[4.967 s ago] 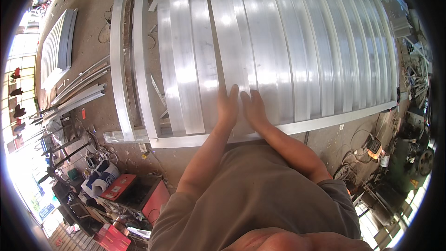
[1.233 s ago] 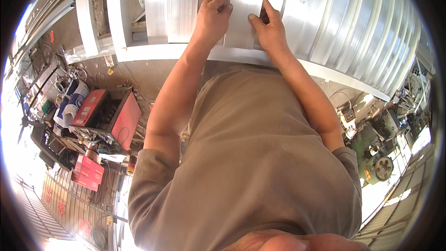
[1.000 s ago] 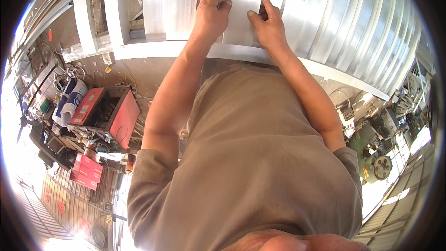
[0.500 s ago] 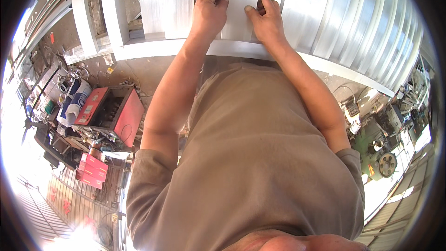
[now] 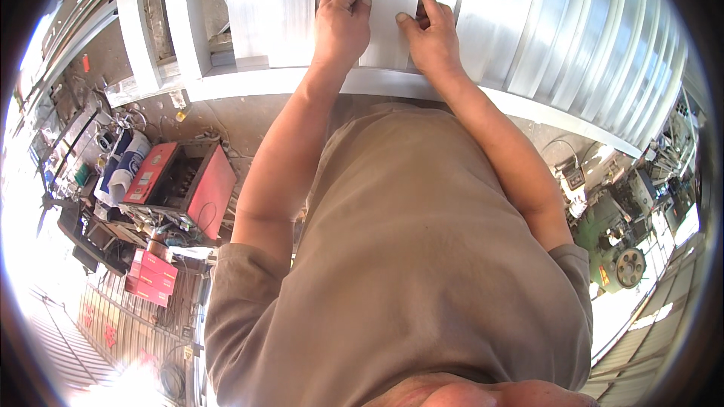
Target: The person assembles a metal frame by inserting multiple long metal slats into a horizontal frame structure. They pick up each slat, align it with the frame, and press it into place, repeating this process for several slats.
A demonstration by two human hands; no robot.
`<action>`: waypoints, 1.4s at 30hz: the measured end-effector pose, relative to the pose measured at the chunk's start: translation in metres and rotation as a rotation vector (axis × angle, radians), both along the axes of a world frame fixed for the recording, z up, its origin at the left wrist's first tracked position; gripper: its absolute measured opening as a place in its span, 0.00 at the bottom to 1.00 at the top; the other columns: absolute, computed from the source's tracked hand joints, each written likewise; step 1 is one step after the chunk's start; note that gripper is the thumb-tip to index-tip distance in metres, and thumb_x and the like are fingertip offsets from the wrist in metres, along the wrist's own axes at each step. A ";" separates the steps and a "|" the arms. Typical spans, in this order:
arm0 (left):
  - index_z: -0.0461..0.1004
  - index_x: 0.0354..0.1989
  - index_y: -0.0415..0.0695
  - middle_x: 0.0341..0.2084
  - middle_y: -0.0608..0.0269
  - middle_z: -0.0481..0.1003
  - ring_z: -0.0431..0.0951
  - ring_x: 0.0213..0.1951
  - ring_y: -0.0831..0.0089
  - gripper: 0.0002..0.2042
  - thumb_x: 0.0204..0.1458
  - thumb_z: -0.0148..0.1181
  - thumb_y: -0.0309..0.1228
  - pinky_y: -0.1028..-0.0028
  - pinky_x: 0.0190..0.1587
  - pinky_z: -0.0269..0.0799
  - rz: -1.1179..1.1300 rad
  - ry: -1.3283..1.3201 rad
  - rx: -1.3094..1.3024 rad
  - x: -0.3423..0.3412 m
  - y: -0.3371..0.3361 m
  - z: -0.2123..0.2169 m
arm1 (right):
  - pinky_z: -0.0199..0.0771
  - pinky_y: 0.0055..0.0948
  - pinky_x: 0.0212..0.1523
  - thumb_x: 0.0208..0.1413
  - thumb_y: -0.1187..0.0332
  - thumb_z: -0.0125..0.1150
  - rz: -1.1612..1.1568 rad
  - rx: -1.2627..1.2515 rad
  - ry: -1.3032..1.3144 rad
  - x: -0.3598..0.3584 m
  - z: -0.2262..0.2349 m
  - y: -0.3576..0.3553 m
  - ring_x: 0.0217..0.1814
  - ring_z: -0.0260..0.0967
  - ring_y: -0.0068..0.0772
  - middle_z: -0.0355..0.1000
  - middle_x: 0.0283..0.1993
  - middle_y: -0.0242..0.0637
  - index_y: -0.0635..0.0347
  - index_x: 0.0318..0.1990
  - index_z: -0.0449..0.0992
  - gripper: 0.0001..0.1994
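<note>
Long silvery metal slats point(image 5: 388, 26) lie side by side across a pale metal frame rail point(image 5: 385, 81) in front of me. Both my arms reach forward over them. On the left, my left hand point(image 5: 344, 21) rests on the slats, index finger stretched out along a seam, thumb bent and the other fingers curled under. My right hand point(image 5: 436, 36) lies a short way to the right, index finger pointing forward and thumb spread off to the left. One narrow strip of bright metal shows between the hands. I see nothing held in either hand.
At left stands a red open-topped metal machine point(image 5: 207, 188), with red boxes point(image 5: 151, 277) nearer me. Bare frame bars point(image 5: 185, 15) stretch beyond the slats' left end. A green machine with a wheel point(image 5: 628, 266) stands at right.
Both hands stay in nearly the same place on the slats. The whole view has shifted very slightly.
</note>
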State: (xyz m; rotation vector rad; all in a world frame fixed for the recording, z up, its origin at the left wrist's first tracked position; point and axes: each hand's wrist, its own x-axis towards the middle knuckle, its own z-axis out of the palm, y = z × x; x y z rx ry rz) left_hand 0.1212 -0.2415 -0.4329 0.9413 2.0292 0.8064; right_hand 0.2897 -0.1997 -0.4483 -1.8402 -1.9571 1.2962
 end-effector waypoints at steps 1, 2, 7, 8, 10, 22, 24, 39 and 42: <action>0.80 0.63 0.46 0.46 0.52 0.76 0.80 0.48 0.56 0.19 0.64 0.60 0.29 0.61 0.55 0.76 -0.004 0.012 0.001 -0.001 0.000 0.000 | 0.75 0.44 0.56 0.60 0.54 0.67 0.006 0.016 -0.005 -0.001 0.000 0.000 0.53 0.72 0.49 0.70 0.54 0.50 0.56 0.76 0.64 0.38; 0.80 0.63 0.46 0.46 0.52 0.77 0.80 0.48 0.55 0.19 0.64 0.60 0.29 0.61 0.55 0.77 -0.012 0.017 -0.009 -0.001 0.001 0.000 | 0.74 0.44 0.56 0.60 0.55 0.67 0.009 0.024 -0.011 -0.002 0.000 0.000 0.54 0.72 0.50 0.70 0.55 0.51 0.56 0.76 0.64 0.38; 0.74 0.69 0.44 0.56 0.44 0.74 0.75 0.56 0.50 0.23 0.64 0.58 0.30 0.60 0.62 0.72 -0.101 0.093 0.052 0.004 -0.008 0.012 | 0.78 0.35 0.54 0.62 0.59 0.71 -0.005 0.001 -0.049 -0.004 0.010 -0.001 0.46 0.72 0.31 0.69 0.54 0.40 0.53 0.77 0.63 0.37; 0.73 0.68 0.42 0.57 0.41 0.74 0.74 0.58 0.45 0.24 0.62 0.58 0.26 0.56 0.64 0.72 -0.085 0.054 0.087 0.012 -0.018 0.017 | 0.78 0.35 0.54 0.61 0.60 0.71 -0.014 0.028 -0.026 -0.001 0.015 0.000 0.46 0.72 0.31 0.69 0.54 0.40 0.53 0.76 0.64 0.37; 0.76 0.65 0.41 0.56 0.41 0.75 0.74 0.59 0.44 0.22 0.61 0.62 0.26 0.56 0.63 0.71 -0.072 0.116 0.211 0.023 -0.042 0.030 | 0.78 0.32 0.52 0.63 0.63 0.70 0.001 0.115 0.053 0.006 0.029 -0.004 0.47 0.71 0.29 0.70 0.54 0.39 0.55 0.74 0.66 0.33; 0.78 0.58 0.42 0.56 0.50 0.77 0.75 0.60 0.51 0.17 0.60 0.63 0.25 0.57 0.65 0.69 0.337 0.404 0.047 -0.076 -0.143 0.033 | 0.82 0.38 0.50 0.69 0.61 0.64 0.261 -0.320 0.395 -0.070 0.061 -0.014 0.49 0.83 0.43 0.81 0.52 0.44 0.60 0.64 0.74 0.21; 0.78 0.58 0.43 0.58 0.53 0.77 0.74 0.61 0.50 0.17 0.61 0.62 0.27 0.55 0.66 0.66 0.311 0.422 0.043 -0.090 -0.151 0.026 | 0.83 0.36 0.50 0.69 0.61 0.65 0.321 -0.319 0.313 -0.085 0.058 -0.017 0.49 0.83 0.39 0.81 0.51 0.43 0.60 0.66 0.73 0.22; 0.83 0.56 0.49 0.63 0.62 0.74 0.62 0.70 0.46 0.19 0.54 0.71 0.33 0.46 0.74 0.48 -0.003 0.506 0.060 -0.103 -0.162 0.006 | 0.80 0.42 0.43 0.67 0.68 0.63 0.434 -0.300 0.136 -0.122 0.027 -0.023 0.41 0.83 0.51 0.82 0.36 0.48 0.64 0.52 0.67 0.14; 0.81 0.58 0.47 0.63 0.59 0.74 0.62 0.68 0.44 0.21 0.55 0.71 0.31 0.46 0.72 0.50 -0.033 0.510 0.058 -0.104 -0.162 0.007 | 0.81 0.41 0.43 0.67 0.70 0.63 0.411 -0.275 0.168 -0.122 0.023 -0.027 0.41 0.84 0.49 0.83 0.37 0.48 0.64 0.52 0.68 0.13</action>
